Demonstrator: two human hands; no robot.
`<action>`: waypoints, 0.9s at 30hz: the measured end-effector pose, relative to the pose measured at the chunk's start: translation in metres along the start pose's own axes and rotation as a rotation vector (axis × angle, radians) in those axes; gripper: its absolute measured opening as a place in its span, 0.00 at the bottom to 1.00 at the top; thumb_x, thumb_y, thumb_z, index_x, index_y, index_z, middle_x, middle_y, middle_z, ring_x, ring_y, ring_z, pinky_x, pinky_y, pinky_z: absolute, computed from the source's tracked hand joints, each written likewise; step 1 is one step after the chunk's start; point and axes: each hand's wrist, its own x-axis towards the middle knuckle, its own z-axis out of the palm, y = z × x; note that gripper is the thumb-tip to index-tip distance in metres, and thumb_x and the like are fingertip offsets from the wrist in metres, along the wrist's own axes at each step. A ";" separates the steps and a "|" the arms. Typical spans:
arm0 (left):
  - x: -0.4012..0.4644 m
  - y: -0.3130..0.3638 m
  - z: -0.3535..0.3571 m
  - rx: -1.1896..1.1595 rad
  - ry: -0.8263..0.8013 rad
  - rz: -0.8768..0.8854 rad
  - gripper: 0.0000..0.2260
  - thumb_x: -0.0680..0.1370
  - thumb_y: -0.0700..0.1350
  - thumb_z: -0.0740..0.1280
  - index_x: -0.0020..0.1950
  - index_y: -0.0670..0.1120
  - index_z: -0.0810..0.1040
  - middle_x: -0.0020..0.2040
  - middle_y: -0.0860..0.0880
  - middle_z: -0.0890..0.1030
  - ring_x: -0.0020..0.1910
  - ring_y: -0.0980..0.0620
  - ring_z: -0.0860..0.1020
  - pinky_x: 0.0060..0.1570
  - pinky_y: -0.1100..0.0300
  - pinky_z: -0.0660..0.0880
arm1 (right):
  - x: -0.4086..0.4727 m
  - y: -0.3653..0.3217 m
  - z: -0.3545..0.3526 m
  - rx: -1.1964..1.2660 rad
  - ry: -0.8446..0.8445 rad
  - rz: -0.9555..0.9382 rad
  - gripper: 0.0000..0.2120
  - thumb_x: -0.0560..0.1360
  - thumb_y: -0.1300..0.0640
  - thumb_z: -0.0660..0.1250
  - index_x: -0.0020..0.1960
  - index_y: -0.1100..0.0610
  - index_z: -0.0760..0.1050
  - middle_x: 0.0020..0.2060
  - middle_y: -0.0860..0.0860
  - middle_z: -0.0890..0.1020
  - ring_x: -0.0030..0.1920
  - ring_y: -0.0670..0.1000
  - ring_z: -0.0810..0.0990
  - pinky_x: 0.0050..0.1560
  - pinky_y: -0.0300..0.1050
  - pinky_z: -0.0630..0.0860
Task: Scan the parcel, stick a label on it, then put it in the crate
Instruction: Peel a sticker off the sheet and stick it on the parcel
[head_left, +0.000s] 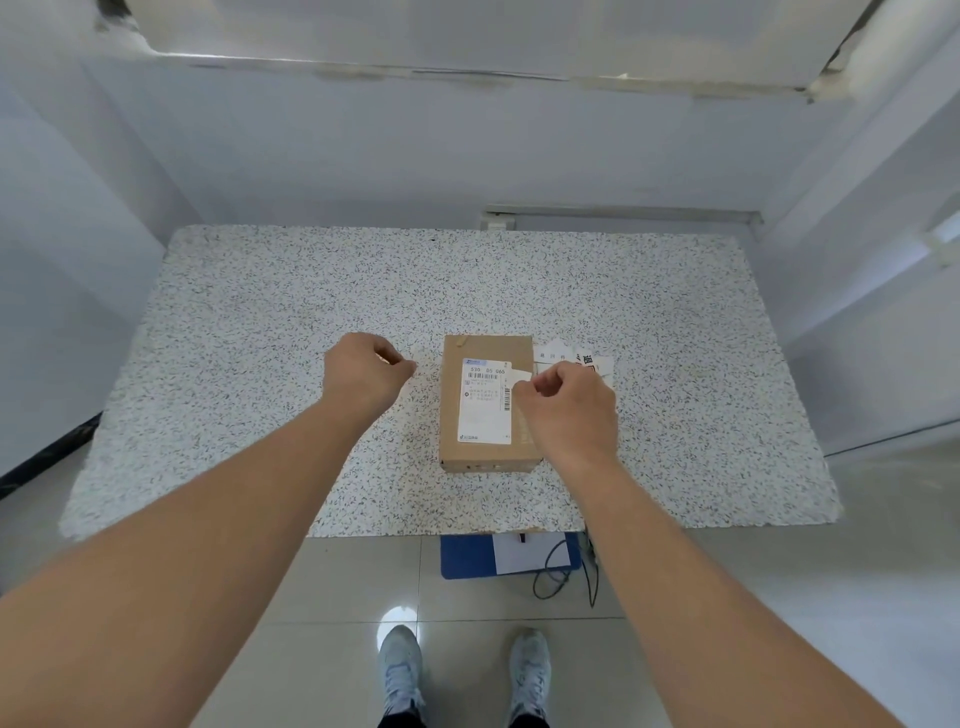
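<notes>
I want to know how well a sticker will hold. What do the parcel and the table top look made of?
Parcel: plain brown cardboard, matte, with folded edges; a white paper shipping label covers its top. Table top: speckled, stone-like, matte; possibly a printed mat.

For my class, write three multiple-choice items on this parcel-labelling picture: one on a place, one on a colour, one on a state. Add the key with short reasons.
1. Where does the parcel lie?
A. on the speckled table
B. on the floor
C. in a crate

2. What colour is the mat under the table's near edge?
A. red
B. blue
C. green

3. What is the right hand doing?
A. resting flat on the table
B. pinching a small white label over the parcel
C. holding a scanner

Key: 1 A, the box sits on the tabletop; 2 B, the mat on the floor is blue; 3 B, the fingertips grip the slip.
</notes>
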 end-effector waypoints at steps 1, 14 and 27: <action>-0.001 0.001 0.001 -0.034 -0.011 0.009 0.08 0.75 0.47 0.77 0.42 0.44 0.84 0.41 0.45 0.86 0.36 0.44 0.83 0.35 0.56 0.78 | 0.000 0.001 0.001 -0.009 0.000 -0.003 0.07 0.73 0.46 0.71 0.41 0.48 0.79 0.44 0.47 0.83 0.44 0.48 0.82 0.44 0.50 0.83; -0.019 0.044 0.017 -0.181 -0.524 0.170 0.12 0.76 0.47 0.76 0.38 0.40 0.87 0.37 0.43 0.86 0.39 0.50 0.83 0.45 0.59 0.84 | -0.010 -0.010 0.006 -0.168 0.011 -0.212 0.07 0.77 0.47 0.72 0.45 0.50 0.83 0.52 0.46 0.73 0.44 0.46 0.73 0.36 0.42 0.66; -0.014 0.041 0.008 -0.197 -0.487 0.115 0.06 0.79 0.36 0.72 0.51 0.32 0.84 0.46 0.38 0.86 0.44 0.47 0.84 0.53 0.52 0.84 | -0.009 -0.006 0.005 0.019 0.010 -0.242 0.07 0.81 0.49 0.70 0.56 0.50 0.83 0.53 0.48 0.74 0.47 0.50 0.81 0.46 0.48 0.80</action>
